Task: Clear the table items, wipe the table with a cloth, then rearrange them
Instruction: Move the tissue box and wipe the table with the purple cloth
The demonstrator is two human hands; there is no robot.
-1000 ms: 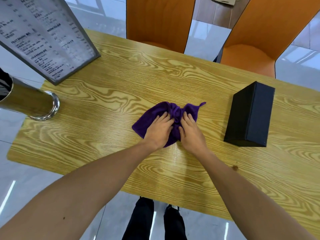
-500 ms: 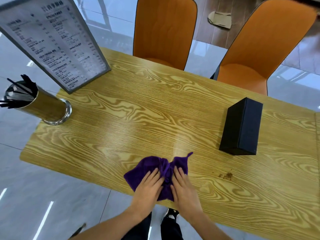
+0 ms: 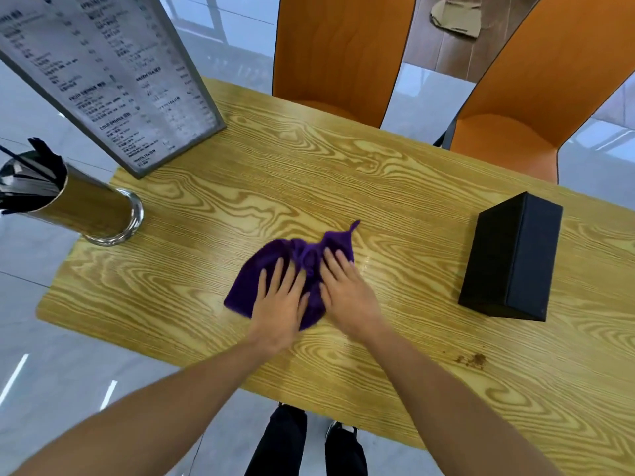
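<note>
A crumpled purple cloth (image 3: 256, 273) lies on the middle of the wood-grain table (image 3: 343, 187). My left hand (image 3: 281, 300) and my right hand (image 3: 347, 290) press flat on the cloth side by side, fingers spread and pointing away from me. A black box (image 3: 512, 257) stands on the table to the right of my hands. A framed menu stand (image 3: 113, 73) leans at the far left corner. A metal holder (image 3: 96, 211) with dark utensils stands at the left edge.
Two orange chairs (image 3: 340, 53) (image 3: 536, 94) are tucked in along the far side. A small brown stain (image 3: 474, 359) marks the table near the front right. Grey tiled floor surrounds the table, and my legs show below its near edge.
Both hands slid the cloth back toward the near edge, then pushed it forward again to the table's middle. The box, menu and holder stayed put.
</note>
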